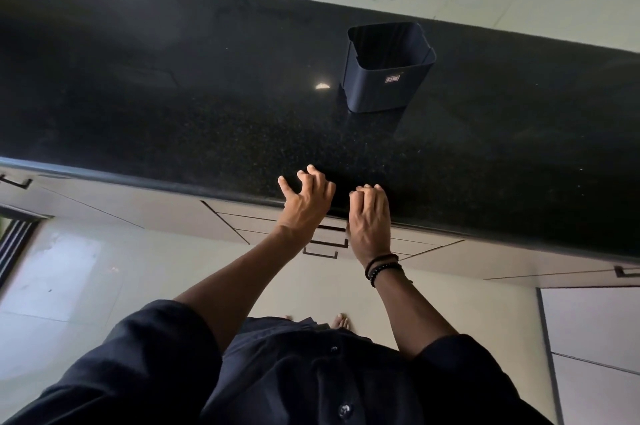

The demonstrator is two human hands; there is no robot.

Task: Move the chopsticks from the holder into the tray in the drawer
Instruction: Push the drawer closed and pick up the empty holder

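Left hand (pixel 304 198), fingers spread and loose, and right hand (pixel 370 213), fingers curled, seemingly empty, lie at the counter (pixel 173 95) edge; holder (pixel 386 78) stands upright beyond.

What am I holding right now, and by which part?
Nothing that shows. The left hand is spread and the right hand curled over the counter edge, both apart from the holder.

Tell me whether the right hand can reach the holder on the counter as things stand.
Probably yes. The holder stands upright on the counter beyond the right hand, with only bare counter between them, and the hand seems to hold nothing.
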